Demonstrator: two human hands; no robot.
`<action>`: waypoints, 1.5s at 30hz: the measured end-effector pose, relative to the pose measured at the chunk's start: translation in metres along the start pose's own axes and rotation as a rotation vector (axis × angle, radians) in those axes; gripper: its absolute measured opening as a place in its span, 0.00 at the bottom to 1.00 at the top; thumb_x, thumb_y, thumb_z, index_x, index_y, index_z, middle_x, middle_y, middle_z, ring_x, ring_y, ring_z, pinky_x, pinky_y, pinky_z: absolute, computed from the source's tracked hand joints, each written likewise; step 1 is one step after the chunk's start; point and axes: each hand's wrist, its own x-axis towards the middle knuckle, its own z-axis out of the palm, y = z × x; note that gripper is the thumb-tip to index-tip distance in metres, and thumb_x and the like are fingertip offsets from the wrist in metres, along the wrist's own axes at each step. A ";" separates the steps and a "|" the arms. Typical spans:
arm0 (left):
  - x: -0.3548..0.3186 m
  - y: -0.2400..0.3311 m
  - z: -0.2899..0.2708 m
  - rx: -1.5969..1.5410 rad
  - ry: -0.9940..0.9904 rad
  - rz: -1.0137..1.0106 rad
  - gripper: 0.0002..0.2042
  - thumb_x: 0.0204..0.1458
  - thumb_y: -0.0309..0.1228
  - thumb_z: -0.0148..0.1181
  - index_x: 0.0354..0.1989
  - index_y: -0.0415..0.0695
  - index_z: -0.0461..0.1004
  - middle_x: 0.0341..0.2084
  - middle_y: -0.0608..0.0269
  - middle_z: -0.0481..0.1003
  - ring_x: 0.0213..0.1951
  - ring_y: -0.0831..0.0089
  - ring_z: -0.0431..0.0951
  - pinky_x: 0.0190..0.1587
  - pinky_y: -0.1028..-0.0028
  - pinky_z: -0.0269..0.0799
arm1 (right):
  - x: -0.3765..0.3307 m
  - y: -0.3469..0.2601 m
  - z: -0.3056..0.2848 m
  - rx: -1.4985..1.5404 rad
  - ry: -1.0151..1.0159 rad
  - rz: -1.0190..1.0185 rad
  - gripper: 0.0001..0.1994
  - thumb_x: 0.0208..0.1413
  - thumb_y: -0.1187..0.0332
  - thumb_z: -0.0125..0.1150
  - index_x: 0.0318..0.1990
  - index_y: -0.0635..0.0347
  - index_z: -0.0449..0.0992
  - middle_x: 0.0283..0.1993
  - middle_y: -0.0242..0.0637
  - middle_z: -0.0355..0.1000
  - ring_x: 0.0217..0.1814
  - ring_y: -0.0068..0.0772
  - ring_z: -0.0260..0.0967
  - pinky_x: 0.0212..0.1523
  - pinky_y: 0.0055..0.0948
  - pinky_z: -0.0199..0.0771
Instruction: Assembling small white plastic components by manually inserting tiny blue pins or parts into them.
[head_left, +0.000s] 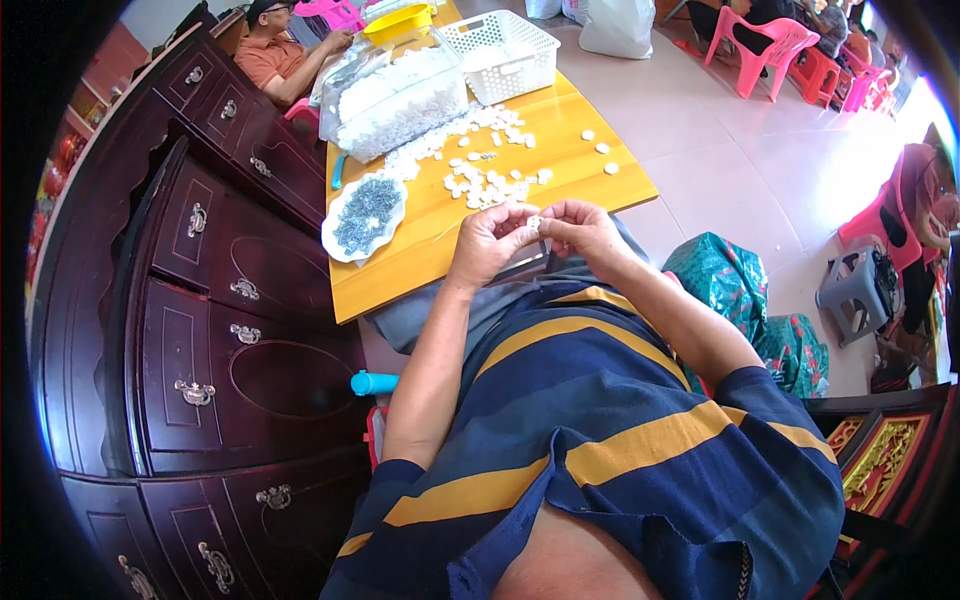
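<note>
near the centre of the frame, the left hand [488,243] and right hand [580,228] meet fingertip to fingertip, both pinching a small white piece [534,222] just above the near edge of a yellow bench [440,215]. more white pieces [487,170] lie scattered above them, with a plate of grey screws [365,215] to the left.

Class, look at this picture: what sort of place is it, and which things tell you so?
Probably an informal home workshop for small-parts assembly: white plastic pieces strewn over a yellow table, a dish of metal screws, dark carved cabinets.
</note>
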 end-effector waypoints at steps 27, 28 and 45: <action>-0.002 0.002 0.014 0.685 0.081 0.296 0.13 0.51 0.32 0.69 0.44 0.42 0.82 0.35 0.52 0.81 0.36 0.53 0.82 0.40 0.62 0.79 | 0.002 0.021 0.005 0.489 -0.001 0.333 0.11 0.70 0.62 0.57 0.50 0.57 0.78 0.42 0.33 0.80 0.41 0.25 0.77 0.45 0.26 0.79; -0.001 0.003 0.013 0.675 0.066 0.301 0.13 0.52 0.32 0.69 0.45 0.42 0.82 0.35 0.52 0.81 0.36 0.53 0.82 0.40 0.62 0.79 | 0.004 0.022 0.003 0.475 -0.034 0.323 0.11 0.69 0.61 0.58 0.50 0.57 0.78 0.42 0.33 0.80 0.41 0.25 0.78 0.45 0.26 0.79; -0.001 0.001 0.008 0.605 0.033 0.261 0.13 0.54 0.30 0.71 0.45 0.39 0.82 0.33 0.54 0.83 0.32 0.68 0.85 0.37 0.71 0.78 | -0.002 0.030 0.011 0.361 0.002 0.146 0.10 0.69 0.63 0.61 0.46 0.60 0.81 0.39 0.31 0.80 0.37 0.20 0.77 0.39 0.19 0.80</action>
